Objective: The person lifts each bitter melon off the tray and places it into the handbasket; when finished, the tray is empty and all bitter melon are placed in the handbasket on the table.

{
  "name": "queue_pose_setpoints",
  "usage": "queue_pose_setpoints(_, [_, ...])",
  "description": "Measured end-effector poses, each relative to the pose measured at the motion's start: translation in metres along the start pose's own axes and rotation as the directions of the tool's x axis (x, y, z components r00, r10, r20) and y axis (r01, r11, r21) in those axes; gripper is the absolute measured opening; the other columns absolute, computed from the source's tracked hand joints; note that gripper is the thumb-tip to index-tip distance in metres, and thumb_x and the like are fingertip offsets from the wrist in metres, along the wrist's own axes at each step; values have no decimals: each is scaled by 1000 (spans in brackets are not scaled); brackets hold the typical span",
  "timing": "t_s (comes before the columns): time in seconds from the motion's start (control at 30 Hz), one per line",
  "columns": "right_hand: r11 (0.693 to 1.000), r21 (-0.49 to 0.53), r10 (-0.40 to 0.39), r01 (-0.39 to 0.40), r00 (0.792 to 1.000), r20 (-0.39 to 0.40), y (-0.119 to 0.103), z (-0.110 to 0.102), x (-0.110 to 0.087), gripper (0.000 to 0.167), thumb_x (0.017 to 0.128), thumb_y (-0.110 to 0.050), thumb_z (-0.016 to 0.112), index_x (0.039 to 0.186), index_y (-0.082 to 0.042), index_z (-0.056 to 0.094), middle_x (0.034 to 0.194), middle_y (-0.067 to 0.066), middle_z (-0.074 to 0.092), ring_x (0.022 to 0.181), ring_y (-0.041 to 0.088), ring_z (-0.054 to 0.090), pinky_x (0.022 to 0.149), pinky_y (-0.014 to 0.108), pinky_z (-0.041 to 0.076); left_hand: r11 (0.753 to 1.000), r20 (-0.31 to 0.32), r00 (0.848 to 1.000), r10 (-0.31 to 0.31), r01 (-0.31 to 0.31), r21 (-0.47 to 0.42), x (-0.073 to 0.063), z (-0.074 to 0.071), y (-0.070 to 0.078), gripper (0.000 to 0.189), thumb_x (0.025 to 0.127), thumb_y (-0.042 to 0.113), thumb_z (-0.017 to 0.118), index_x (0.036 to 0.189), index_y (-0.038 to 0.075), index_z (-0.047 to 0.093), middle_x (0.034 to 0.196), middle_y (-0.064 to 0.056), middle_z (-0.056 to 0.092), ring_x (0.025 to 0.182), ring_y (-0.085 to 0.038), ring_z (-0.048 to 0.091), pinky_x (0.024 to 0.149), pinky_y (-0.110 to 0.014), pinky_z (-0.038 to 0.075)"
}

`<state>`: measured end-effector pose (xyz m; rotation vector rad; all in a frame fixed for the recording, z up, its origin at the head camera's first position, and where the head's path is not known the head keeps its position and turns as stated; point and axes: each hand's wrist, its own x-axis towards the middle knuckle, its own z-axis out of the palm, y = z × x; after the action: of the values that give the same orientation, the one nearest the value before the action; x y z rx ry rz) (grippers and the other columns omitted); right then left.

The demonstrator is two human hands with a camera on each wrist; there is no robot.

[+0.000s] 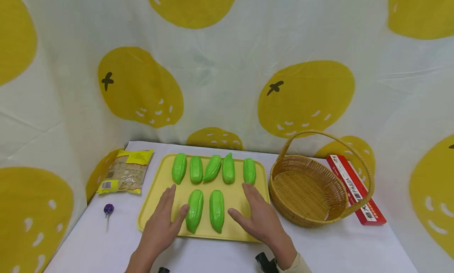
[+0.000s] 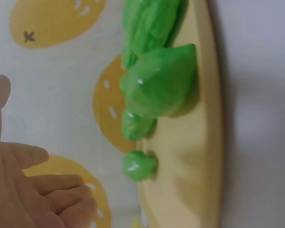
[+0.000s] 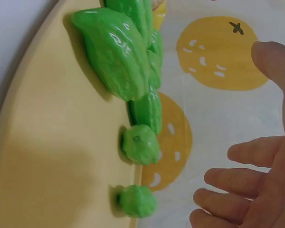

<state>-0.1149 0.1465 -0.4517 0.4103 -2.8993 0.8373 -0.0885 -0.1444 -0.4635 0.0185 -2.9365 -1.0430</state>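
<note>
Gourds (image 1: 216, 211): seven, green, all lying on the yellow tray (image 1: 232, 196) — a pair near, a row of five far, where the third's tip seems to touch the second.
Left hand (image 1: 160, 222): over the tray's near left part, its thumb just beside a near gourd; holds nothing. Fingers (image 2: 69, 197) fairly straight, mostly together, index and thumb apart.
Right hand (image 1: 260, 219): over the tray's near right part, holding nothing; fingers (image 3: 235, 183) straight and spread, thumb well out.
Weight: probably light; the glossy shells look like moulded plastic.
Stiffness: likely firm, hardly fragile, little give under a squeeze.
Skin: shiny, so perhaps slick — the ridges should help.
Rounded bellies: may roll or skid on the smooth tray if nudged.
Grip: best across the thick middle, thumb on one flank, fingers on the other; tapered tips would slip out.
Room: easy around the near pair; tighter where the two far gourds meet.
Bench (image 1: 308, 253): basket (image 1: 289, 214) right, bag (image 1: 129, 170) and lollipop (image 1: 108, 209) left.
</note>
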Motion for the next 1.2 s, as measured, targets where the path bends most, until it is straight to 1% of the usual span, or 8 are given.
queue_pose_setpoints(0.13, [999, 19, 27, -28, 998, 48, 0, 5, 0, 90, 93, -65, 61, 158, -7, 36, 161, 15, 42, 147, 36, 43, 116, 57, 46, 998, -4, 999, -42, 42, -50, -5, 1, -11, 80, 105, 60, 39, 165, 14, 14, 170, -16, 21, 156, -40, 23, 120, -69, 33])
queue_pose_setpoints(0.3, [999, 12, 38, -39, 996, 76, -2, 8, 2, 91, 94, -66, 58, 157, -5, 37, 160, 16, 44, 146, 36, 46, 116, 56, 47, 992, -9, 996, -87, 86, -97, -11, 0, -23, 79, 106, 57, 38, 164, 7, 16, 168, -22, 24, 153, -44, 25, 122, -68, 30])
queue_pose_setpoints(0.47, [998, 31, 48, -51, 994, 96, -4, 10, 3, 89, 94, -66, 58, 155, -4, 40, 158, 16, 46, 144, 37, 48, 116, 55, 47, 985, 7, 991, -133, 133, -109, -14, -3, -33, 80, 107, 57, 37, 163, 5, 16, 168, -23, 22, 154, -45, 22, 124, -68, 25])
queue_pose_setpoints(0.67, [997, 64, 45, -53, 991, 126, -6, 18, 6, 89, 94, -63, 61, 154, -1, 42, 157, 18, 48, 143, 37, 49, 117, 54, 46, 977, 30, 982, -184, 187, -105, -17, -5, -48, 85, 107, 57, 37, 161, -3, 12, 168, -27, 14, 154, -47, 17, 127, -65, 20])
queue_pose_setpoints(0.83, [997, 63, 37, -46, 990, 139, -9, 26, 10, 89, 94, -64, 60, 153, 0, 43, 156, 19, 48, 142, 37, 50, 117, 54, 47, 962, 61, 970, -236, 242, -124, -18, -8, -59, 88, 106, 58, 37, 161, -5, 8, 167, -30, 11, 155, -49, 13, 128, -64, 17])
queue_pose_setpoints(0.9, [997, 61, 32, -41, 989, 143, -10, 28, 10, 89, 94, -64, 60, 152, 1, 43, 156, 19, 49, 142, 37, 50, 117, 54, 47, 952, 53, 964, -262, 267, -150, -19, -9, -63, 89, 106, 57, 38, 161, -6, 7, 167, -31, 10, 155, -49, 12, 128, -64, 16])
queue_pose_setpoints(1.07, [998, 51, 24, -32, 988, 151, -11, 33, 12, 87, 95, -63, 59, 152, 1, 44, 155, 20, 49, 141, 37, 51, 116, 54, 47, 926, -6, 947, -322, 314, -209, -23, -7, -73, 89, 106, 52, 44, 160, -8, 8, 167, -32, 12, 154, -50, 13, 128, -64, 18])
queue_pose_setpoints(1.2, [999, 48, 15, -22, 989, 147, -13, 36, 13, 85, 95, -60, 60, 151, 1, 44, 154, 20, 50, 140, 37, 52, 116, 53, 48, 919, -22, 941, -338, 325, -222, -26, -6, -78, 88, 106, 52, 45, 159, -9, 9, 166, -33, 14, 154, -50, 14, 128, -64, 18])
